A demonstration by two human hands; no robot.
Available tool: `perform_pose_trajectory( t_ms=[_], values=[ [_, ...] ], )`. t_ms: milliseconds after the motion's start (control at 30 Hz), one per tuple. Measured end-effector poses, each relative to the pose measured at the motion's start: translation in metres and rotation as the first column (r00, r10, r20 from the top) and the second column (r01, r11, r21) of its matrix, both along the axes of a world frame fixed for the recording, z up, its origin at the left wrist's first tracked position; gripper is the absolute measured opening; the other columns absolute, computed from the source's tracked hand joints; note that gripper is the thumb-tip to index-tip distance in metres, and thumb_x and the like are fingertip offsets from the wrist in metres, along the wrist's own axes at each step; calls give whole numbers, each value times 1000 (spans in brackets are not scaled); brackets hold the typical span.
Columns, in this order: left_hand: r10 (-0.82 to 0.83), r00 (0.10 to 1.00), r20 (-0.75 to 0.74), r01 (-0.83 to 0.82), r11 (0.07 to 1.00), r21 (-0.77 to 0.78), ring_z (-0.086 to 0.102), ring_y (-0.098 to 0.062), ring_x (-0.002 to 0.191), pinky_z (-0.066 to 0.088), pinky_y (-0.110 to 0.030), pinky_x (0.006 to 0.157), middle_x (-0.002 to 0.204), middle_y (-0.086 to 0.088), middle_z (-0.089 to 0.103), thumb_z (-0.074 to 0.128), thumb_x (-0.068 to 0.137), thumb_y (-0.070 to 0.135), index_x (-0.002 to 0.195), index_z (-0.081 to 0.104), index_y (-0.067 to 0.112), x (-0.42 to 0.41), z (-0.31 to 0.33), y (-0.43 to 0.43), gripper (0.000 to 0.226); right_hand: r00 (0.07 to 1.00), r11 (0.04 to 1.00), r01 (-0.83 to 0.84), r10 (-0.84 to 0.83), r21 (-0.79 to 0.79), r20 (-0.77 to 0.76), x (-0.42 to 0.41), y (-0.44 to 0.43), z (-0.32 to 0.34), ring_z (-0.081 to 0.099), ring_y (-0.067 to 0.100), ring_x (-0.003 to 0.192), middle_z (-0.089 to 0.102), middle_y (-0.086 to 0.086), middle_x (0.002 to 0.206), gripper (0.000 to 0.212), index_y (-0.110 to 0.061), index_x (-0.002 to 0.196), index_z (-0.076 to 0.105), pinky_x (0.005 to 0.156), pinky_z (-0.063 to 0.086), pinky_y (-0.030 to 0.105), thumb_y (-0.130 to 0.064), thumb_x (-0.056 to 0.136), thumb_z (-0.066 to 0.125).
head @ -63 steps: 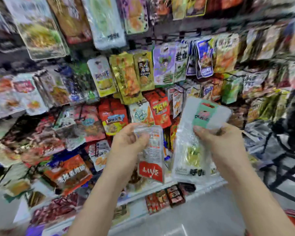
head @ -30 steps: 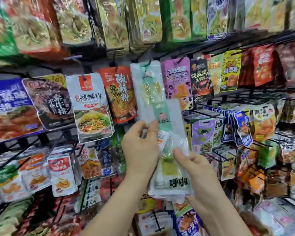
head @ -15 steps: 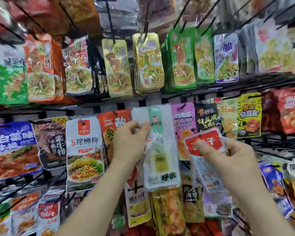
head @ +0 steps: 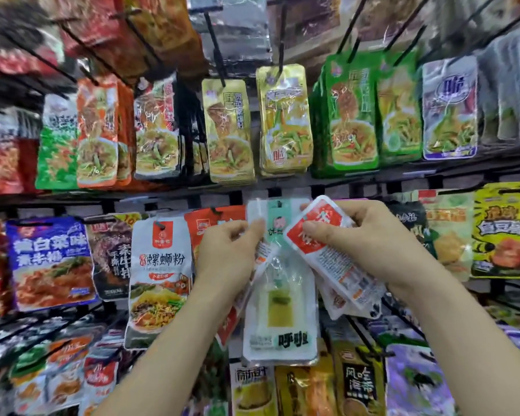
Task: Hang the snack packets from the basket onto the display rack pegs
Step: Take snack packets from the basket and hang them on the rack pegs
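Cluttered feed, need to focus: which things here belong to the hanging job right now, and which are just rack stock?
In the job: left hand, pinching the clear green-label packet; right hand, holding the red-and-white packet.
Just there: white noodle packet, blue packet, gold packets above, yellow packet at far right.

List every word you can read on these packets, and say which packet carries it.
"螺蛳粉": white packet.
"呼啦": clear packet.
"白菜味": blue packet.
"风吃海带": black packet.
"鱼豆腐": yellow packet.
Red packet in the right hand: large white characters partly covered by the thumb, small print too fine to read.
All other packets: too blurred to read.
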State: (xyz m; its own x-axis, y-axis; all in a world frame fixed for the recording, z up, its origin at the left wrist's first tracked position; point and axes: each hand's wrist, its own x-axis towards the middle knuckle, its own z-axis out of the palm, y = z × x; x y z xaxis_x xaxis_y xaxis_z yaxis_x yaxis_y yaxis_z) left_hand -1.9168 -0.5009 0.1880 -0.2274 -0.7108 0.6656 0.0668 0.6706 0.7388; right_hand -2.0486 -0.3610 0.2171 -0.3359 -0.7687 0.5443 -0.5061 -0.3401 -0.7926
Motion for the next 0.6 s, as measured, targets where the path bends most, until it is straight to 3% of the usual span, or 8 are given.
perform_pose_trajectory(
  t_ms=[100,267,333,467,533,600],
  values=[
    [30,998,62,-29,1000,-5,27,-14,46,24,-31,57,42,8,29,59,93,37,44,43,18,1,5,3,55,999,1000,15,-14,19,-35,-2,-3,2,70,34,76,76,6,78,14,-17,85,77,70,58,48,-30,80,75],
    [0,998,70,-2,999,32,29,-15,48,26,-30,58,46,6,33,61,92,33,49,47,16,0,9,0,49,997,999,45,-43,29,-62,-6,-8,5,68,20,60,75,2,73,13,-21,83,77,56,55,31,-33,80,76],
    [4,995,104,-7,1000,23,30,-15,48,26,-30,57,49,0,34,61,92,31,53,47,10,-2,8,-3,46,995,997,69,-66,41,-77,-7,-13,3,59,16,48,74,3,69,13,-21,82,76,47,48,27,-33,81,76],
    [172,960,220,-156,984,-85,29,-19,49,24,-31,55,48,1,30,59,92,37,52,38,17,-4,7,-12,49,979,989,144,-136,46,-150,-8,-26,-4,46,6,39,71,4,64,17,-18,81,76,44,37,21,-35,83,75],
    [274,919,284,-243,960,-138,40,-22,50,24,-31,52,47,2,39,57,92,43,54,44,15,-7,9,-15,49,972,984,176,-167,39,-162,-9,-33,-5,46,2,38,70,-2,62,18,-18,82,75,43,37,19,-36,83,75],
    [391,847,360,-343,920,-191,55,-28,65,26,-30,50,58,-2,54,54,92,49,64,55,12,-11,12,-16,46,963,978,209,-203,16,-177,-10,-41,-7,48,0,40,71,-2,65,18,-18,83,75,45,38,20,-36,83,75]
  ],
)
